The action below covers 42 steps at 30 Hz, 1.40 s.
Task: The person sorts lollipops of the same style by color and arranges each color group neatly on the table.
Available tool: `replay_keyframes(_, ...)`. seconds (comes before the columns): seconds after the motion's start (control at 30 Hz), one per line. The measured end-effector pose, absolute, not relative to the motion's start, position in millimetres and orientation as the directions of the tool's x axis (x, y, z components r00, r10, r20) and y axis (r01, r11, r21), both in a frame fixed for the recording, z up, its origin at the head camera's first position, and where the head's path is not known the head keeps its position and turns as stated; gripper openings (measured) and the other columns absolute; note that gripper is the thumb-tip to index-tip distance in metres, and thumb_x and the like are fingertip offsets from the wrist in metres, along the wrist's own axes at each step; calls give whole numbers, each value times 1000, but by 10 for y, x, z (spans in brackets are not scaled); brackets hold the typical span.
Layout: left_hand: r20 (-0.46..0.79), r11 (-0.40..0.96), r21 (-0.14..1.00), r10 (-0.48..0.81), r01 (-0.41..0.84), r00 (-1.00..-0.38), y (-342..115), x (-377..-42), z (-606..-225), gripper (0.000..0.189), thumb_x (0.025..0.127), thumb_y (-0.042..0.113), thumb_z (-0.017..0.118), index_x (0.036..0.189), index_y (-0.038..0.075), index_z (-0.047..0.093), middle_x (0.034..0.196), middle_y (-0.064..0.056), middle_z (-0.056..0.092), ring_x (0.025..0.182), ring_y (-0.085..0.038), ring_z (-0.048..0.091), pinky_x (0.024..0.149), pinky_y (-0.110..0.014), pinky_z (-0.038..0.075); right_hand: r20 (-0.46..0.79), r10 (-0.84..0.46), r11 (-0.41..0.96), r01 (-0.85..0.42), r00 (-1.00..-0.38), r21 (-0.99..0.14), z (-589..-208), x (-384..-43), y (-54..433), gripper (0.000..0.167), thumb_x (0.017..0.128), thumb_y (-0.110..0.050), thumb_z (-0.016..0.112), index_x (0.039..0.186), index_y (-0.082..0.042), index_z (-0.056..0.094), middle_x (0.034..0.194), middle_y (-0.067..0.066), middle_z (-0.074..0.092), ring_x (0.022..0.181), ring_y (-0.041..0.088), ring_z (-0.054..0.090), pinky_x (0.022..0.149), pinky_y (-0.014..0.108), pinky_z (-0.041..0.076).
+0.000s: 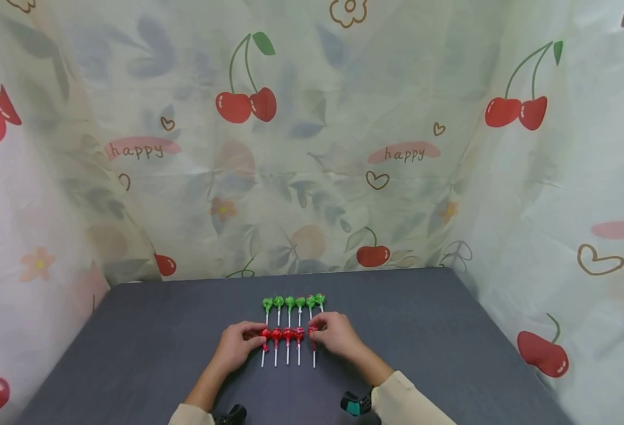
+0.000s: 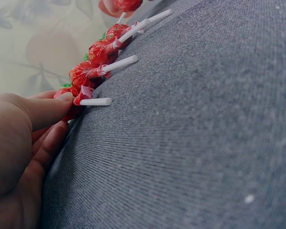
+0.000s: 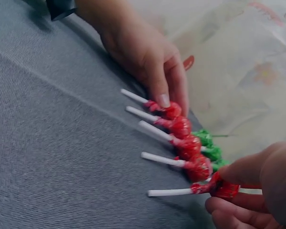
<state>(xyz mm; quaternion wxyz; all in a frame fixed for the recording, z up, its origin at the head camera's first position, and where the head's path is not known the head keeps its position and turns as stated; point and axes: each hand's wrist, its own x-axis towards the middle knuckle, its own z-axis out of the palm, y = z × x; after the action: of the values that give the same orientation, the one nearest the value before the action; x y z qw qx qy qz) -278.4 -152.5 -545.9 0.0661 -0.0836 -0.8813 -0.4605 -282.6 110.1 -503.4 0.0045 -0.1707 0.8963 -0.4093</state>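
Several red-wrapped lollipops [image 1: 287, 334] lie in a row on the dark cloth, their white sticks pointing toward me. Behind them runs a row of green-wrapped lollipops [image 1: 290, 301], heads facing away. My left hand [image 1: 235, 348] pinches the head of the leftmost red lollipop [image 2: 96, 101] between thumb and fingers. At the other end, my right hand [image 1: 338, 335] grips the rightmost red lollipop [image 3: 224, 187] by its head. A wider gap separates that one from its neighbour [image 3: 199, 168] in the head view.
A dark grey ribbed cloth [image 1: 147, 354] covers the table. Cherry-printed curtains [image 1: 301, 147] enclose the back and both sides. Black wrist devices [image 1: 355, 404] sit by the cream sleeves [image 1: 409, 401].
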Motion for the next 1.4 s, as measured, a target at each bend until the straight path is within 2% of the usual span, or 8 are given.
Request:
replay_keyframes(0.37, 197, 560, 803, 72, 203, -978, -1524, -2794, -5460, 24, 81, 11, 79, 105, 14, 76, 89, 4, 69, 75, -10, 61, 68, -31, 49, 154, -293, 556, -299, -944, -776, -5169, -2830, 1041, 17, 81, -3, 75, 98, 2, 72, 75, -1, 66, 56, 7, 59, 53, 25, 50)
replay_keyframes(0.73, 188, 571, 796, 80, 200, -979, -1527, -2784, -5454, 24, 82, 12, 78, 106, 13, 76, 91, 3, 69, 77, -11, 61, 69, -32, 50, 171, -243, 574, -283, -955, -769, -5238, -2827, 1019, 20, 78, 1, 75, 98, 1, 72, 76, 0, 65, 57, 6, 58, 53, 24, 49)
replay_keyframes(1.03, 193, 565, 800, 75, 202, -978, -1524, -2781, -5446, 24, 81, 10, 79, 105, 13, 76, 89, 4, 68, 76, -10, 60, 69, -31, 50, 214, -196, 551, -288, -957, -783, -5295, -2840, 995, 21, 79, 1, 76, 100, 2, 72, 80, 2, 65, 53, 6, 57, 50, 24, 49)
replay_keyframes(1.4, 191, 561, 802, 82, 204, -978, -1526, -2773, -5430, 25, 82, 11, 79, 106, 13, 76, 88, 3, 68, 75, -10, 60, 68, -31, 49, 252, -171, 566, -304, -953, -766, -5309, -2841, 972, 21, 80, -2, 76, 101, 1, 72, 84, 5, 66, 56, 6, 55, 52, 24, 49)
